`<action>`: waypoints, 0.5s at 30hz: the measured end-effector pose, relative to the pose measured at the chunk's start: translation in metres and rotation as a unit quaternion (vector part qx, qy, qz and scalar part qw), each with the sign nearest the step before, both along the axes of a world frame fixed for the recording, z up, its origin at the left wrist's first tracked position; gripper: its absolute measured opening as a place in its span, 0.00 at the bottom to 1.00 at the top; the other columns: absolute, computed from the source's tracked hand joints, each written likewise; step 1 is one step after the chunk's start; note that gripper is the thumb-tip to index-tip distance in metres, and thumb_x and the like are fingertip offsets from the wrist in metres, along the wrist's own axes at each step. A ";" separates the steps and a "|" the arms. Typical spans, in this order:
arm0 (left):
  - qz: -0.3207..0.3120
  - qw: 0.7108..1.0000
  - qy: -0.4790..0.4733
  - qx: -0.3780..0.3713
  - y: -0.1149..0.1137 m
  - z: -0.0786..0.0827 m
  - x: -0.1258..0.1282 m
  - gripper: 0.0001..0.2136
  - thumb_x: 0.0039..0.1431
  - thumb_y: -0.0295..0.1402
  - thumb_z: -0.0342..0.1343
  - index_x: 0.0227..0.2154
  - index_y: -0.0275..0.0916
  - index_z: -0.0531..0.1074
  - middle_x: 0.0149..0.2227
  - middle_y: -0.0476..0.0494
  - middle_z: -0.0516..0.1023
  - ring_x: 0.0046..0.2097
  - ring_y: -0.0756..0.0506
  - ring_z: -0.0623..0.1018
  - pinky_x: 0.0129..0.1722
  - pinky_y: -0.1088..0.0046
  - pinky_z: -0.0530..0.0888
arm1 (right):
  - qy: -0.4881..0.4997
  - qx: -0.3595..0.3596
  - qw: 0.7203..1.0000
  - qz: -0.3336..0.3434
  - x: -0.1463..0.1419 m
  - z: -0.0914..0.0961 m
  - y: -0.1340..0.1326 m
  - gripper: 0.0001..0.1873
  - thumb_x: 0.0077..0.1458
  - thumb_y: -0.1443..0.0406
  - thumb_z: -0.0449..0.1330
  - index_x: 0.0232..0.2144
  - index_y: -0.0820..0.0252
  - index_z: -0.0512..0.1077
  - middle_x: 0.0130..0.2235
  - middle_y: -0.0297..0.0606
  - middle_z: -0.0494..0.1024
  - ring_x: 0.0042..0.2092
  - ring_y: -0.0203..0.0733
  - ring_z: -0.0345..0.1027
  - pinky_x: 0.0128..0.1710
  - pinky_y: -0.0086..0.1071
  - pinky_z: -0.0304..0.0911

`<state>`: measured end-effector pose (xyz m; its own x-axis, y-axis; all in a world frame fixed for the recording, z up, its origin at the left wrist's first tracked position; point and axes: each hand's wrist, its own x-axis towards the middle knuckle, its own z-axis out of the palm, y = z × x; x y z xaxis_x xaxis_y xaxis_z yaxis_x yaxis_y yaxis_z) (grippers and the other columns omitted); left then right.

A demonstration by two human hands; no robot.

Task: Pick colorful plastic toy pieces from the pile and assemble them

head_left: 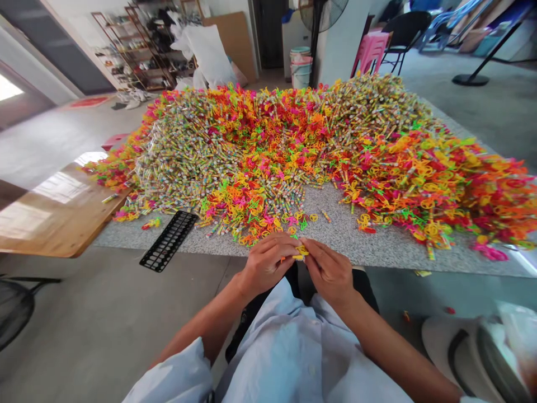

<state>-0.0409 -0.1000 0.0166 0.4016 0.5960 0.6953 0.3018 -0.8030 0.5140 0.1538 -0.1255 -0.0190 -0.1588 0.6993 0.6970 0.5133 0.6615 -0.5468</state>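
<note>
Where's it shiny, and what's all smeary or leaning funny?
Head view: white glare brightens parts of the wooden tabletop; head view, far right: plastic pieces smear, while the left hand and right hand look clearer; head view, upper left: the dark panel leans, perhaps from wide-angle stretch.

White glare on wooden table (59, 215), blurry edges

A single head-worn camera looks forward and down over the wearer's shirt (285, 341), left hand (268, 260) and right hand (333, 274) near, the counter (322, 197) stretching beyond
</note>
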 end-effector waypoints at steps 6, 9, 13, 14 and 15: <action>-0.023 0.999 0.027 -0.025 0.005 -0.003 -0.005 0.14 0.60 0.22 0.60 0.46 0.44 0.75 0.47 0.41 0.83 0.50 0.43 0.81 0.54 0.58 0.77 | -0.073 -0.038 0.997 0.015 0.008 0.005 0.003 0.23 0.66 0.71 0.55 0.61 0.55 0.71 0.53 0.42 0.80 0.53 0.45 0.77 0.54 0.38 0.75; -0.033 0.998 0.029 -0.041 0.007 -0.009 -0.007 0.14 0.61 0.23 0.60 0.47 0.44 0.76 0.46 0.41 0.83 0.50 0.42 0.81 0.53 0.60 0.77 | -0.112 -0.068 0.991 0.020 0.011 0.007 0.005 0.20 0.67 0.70 0.55 0.59 0.56 0.72 0.52 0.42 0.81 0.52 0.46 0.77 0.52 0.39 0.75; -0.033 0.996 0.017 -0.081 0.009 -0.015 -0.005 0.12 0.60 0.24 0.61 0.46 0.44 0.78 0.45 0.41 0.83 0.50 0.42 0.81 0.53 0.61 0.76 | -0.127 -0.115 0.985 0.023 0.010 0.008 0.006 0.19 0.68 0.69 0.53 0.57 0.57 0.73 0.51 0.43 0.81 0.50 0.47 0.78 0.51 0.40 0.74; -0.027 0.994 0.008 -0.101 0.009 -0.016 -0.004 0.11 0.60 0.25 0.62 0.45 0.44 0.78 0.45 0.41 0.83 0.50 0.42 0.81 0.53 0.62 0.76 | -0.117 -0.125 0.985 0.021 0.009 0.008 0.007 0.18 0.68 0.68 0.52 0.57 0.57 0.73 0.51 0.43 0.81 0.50 0.47 0.78 0.51 0.40 0.73; -0.017 0.992 -0.003 -0.128 0.010 -0.018 -0.002 0.10 0.61 0.26 0.62 0.44 0.44 0.79 0.45 0.41 0.83 0.49 0.42 0.81 0.53 0.62 0.76 | -0.104 -0.137 0.985 0.021 0.008 0.007 0.009 0.18 0.69 0.67 0.52 0.57 0.57 0.73 0.51 0.43 0.81 0.50 0.47 0.77 0.52 0.41 0.72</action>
